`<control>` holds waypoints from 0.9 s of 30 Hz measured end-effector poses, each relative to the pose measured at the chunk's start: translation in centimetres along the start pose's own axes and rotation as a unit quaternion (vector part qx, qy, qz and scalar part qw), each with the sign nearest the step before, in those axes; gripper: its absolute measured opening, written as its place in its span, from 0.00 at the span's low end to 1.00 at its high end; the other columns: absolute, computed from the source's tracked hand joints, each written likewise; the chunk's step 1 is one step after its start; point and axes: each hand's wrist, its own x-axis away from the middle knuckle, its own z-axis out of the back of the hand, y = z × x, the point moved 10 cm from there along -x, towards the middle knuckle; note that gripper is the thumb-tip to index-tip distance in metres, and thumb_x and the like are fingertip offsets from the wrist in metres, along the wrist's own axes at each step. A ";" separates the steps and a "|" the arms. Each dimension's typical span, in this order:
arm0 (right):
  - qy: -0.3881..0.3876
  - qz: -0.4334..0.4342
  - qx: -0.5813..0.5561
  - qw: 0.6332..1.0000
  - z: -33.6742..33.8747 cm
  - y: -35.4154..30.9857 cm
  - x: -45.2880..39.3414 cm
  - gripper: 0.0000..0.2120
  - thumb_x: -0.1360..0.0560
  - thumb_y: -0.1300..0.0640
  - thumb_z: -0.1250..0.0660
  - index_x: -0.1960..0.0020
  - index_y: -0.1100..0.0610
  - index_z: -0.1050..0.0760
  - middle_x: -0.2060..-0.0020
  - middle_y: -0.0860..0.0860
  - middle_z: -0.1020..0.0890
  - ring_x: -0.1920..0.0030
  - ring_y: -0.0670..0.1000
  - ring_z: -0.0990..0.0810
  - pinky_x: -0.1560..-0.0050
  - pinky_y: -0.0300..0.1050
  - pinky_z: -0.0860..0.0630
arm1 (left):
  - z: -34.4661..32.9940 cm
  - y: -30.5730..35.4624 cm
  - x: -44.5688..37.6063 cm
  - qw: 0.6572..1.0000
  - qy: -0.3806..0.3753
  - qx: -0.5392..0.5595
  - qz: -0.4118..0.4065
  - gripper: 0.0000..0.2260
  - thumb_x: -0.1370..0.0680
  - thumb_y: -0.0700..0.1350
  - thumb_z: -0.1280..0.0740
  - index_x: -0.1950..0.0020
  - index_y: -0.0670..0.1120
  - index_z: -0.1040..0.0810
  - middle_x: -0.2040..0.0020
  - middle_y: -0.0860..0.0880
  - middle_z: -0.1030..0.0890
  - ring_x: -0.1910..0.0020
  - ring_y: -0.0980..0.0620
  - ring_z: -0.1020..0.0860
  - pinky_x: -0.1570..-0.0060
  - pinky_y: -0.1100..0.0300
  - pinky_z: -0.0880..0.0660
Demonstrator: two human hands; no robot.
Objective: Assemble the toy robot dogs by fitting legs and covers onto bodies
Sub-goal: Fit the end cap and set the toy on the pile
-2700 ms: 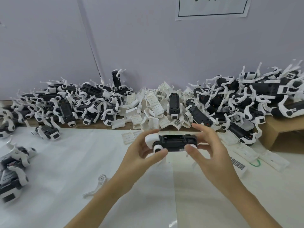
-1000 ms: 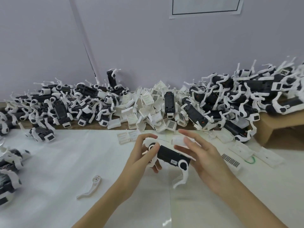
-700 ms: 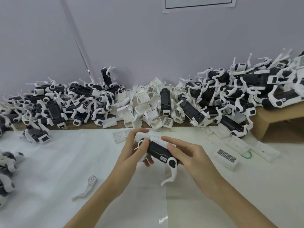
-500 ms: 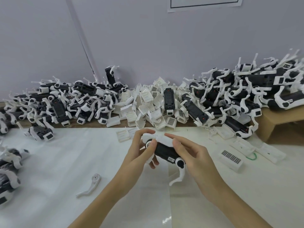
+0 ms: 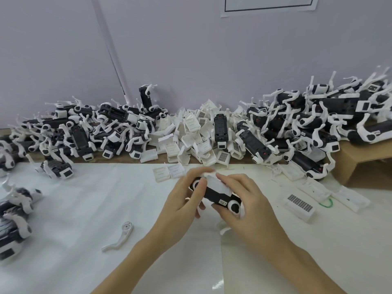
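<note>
Both hands, left hand (image 5: 182, 205) and right hand (image 5: 248, 211), have fingers curled tight around one toy dog body (image 5: 214, 193). A loose white leg (image 5: 119, 236) lies near on the counter (image 5: 74, 209). Big piles of toy dogs (image 5: 297, 128) sit behind.

A pale lilac wall (image 5: 212, 60) rose behind the desk (image 5: 84, 209), whose top was covered in white sheeting. High on the wall hung a white sheet of paper (image 5: 268, 6) with a black border line, cut off by the upper edge of view. A thin pale strip (image 5: 112, 54) ran slantwise down the wall toward the desk. At the far right stood a brown cardboard box (image 5: 360, 164). Near it, on the white sheeting, lay a small green rubber band (image 5: 326, 203).
</note>
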 end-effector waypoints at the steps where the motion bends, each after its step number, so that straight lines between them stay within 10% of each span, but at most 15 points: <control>1: 0.011 0.005 0.006 1.000 0.3 -0.1 0.0 0.28 0.26 0.53 0.21 0.29 0.46 0.25 0.41 0.39 0.24 0.38 0.43 0.24 0.40 0.35 0.27 | 0.0 -0.1 -0.1 1.000 0.001 -0.016 0.000 0.20 0.20 0.67 0.41 0.31 0.64 0.23 0.47 0.45 0.19 0.57 0.49 0.17 0.59 0.55 0.19; 27: 0.100 0.102 0.157 0.977 1.6 -3.0 0.3 0.22 0.31 0.47 0.20 0.41 0.55 0.18 0.53 0.44 0.22 0.53 0.45 0.27 0.51 0.39 0.28 | -0.1 -0.4 0.0 1.000 0.019 0.011 0.010 0.13 0.17 0.62 0.42 0.44 0.60 0.21 0.57 0.51 0.22 0.61 0.50 0.21 0.66 0.51 0.24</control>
